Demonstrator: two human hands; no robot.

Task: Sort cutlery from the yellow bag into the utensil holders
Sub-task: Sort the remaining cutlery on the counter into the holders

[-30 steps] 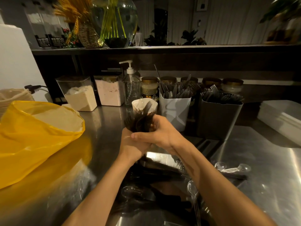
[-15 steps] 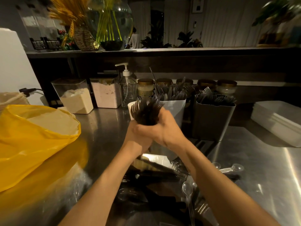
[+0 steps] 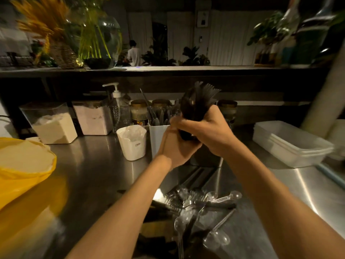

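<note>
1. Head camera, at a steel counter (image 3: 93, 174): the yellow bag (image 3: 24, 165) slumps at far left, mouth open toward the person, handy for the next handful.
2. To its right, a small white cup (image 3: 133, 146) of clear plastic pieces stands beside a taller white utensil holder (image 3: 157, 141) of grey knives. Each bin appears reserved for one kind.
3. Centre frame, the left hand (image 3: 175, 148) cups the handle ends from below.
4. The right hand (image 3: 209, 131) wraps the middle of a bundle of black forks (image 3: 197, 101), tines up. Both hands are clamped on it, probably to square the handles before dropping them in.
5. A dark holder (image 3: 205, 158), mostly hidden, sits just under the bundle.
6. Unsorted clear spoons and black cutlery (image 3: 211, 202) lie between the forearms.
7. Since half a second ago, the bundle has risen and swung right, clear of the white cup.
</note>
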